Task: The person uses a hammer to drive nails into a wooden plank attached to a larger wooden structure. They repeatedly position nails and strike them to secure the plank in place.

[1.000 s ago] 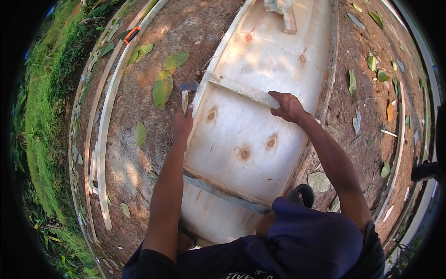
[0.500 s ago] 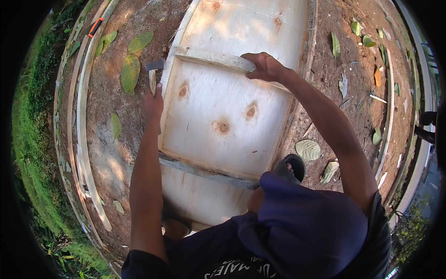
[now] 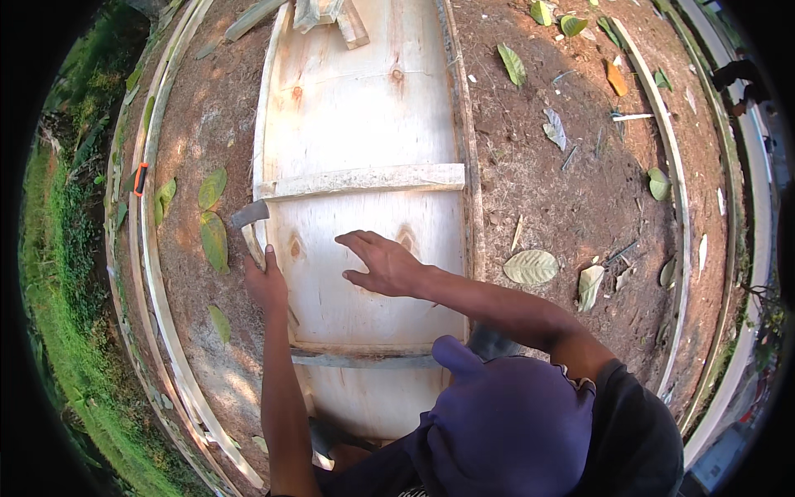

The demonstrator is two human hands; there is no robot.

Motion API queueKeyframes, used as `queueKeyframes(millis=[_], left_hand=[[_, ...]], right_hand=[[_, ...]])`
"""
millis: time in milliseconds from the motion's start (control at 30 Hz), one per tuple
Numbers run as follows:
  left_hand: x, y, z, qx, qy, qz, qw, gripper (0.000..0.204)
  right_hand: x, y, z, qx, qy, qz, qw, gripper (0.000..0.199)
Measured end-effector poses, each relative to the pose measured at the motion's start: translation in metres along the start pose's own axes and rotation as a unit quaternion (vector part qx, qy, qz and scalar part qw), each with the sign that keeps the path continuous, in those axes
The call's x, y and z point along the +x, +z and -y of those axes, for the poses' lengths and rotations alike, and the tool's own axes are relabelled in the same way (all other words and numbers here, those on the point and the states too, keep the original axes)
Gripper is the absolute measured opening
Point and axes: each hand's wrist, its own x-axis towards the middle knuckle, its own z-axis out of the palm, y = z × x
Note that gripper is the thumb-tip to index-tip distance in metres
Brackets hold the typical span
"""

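Note:
A hammer (image 3: 248, 214) with a dark metal head and a pale wooden handle is in my left hand (image 3: 267, 286), at the left edge of a long plywood panel (image 3: 348, 116). Its head is close to the left end of a wooden crosspiece (image 3: 368, 179) lying across the panel. Over the plywood below that crosspiece is my right hand (image 3: 385, 265), fingers stretched and holding nothing. Whether it touches the board I cannot tell. Nearer me, a second, greyer crosspiece (image 3: 364, 359) spans the panel.
Wood offcuts (image 3: 323, 12) lie at the panel's far end. An orange-and-black tool (image 3: 141, 179) rests by the long wooden strips (image 3: 153, 273) on the left. Large leaves (image 3: 530, 267) are scattered over the dirt, and another long strip (image 3: 662, 166) lies on the right.
My right hand has let go of the far crosspiece and drawn back toward me over the plywood. The view has shifted, showing more of the panel's far end. The hammer stays in my left hand.

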Motion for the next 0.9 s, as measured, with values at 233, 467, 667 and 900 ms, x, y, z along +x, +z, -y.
queueKeyframes(millis=[233, 467, 667, 900], left_hand=[[-0.057, 0.030, -0.132, -0.318, -0.088, 0.208, 0.921, 0.038], [-0.124, 0.072, -0.187, -0.378, -0.048, 0.214, 0.900, 0.044], [-0.105, 0.083, -0.182, -0.342, -0.240, 0.328, 0.847, 0.054], [-0.041, 0.126, -0.150, -0.402, -0.369, 0.304, 0.780, 0.089]], right_hand=[[-0.055, 0.027, 0.019, 0.310, 0.116, -0.022, 0.943, 0.054], [-0.094, -0.010, 0.010, 0.465, 0.322, -0.144, 0.812, 0.024], [-0.129, -0.036, -0.006, 0.181, 0.346, -0.201, 0.898, 0.033], [-0.166, -0.079, -0.023, 0.049, 0.289, -0.289, 0.911, 0.032]])
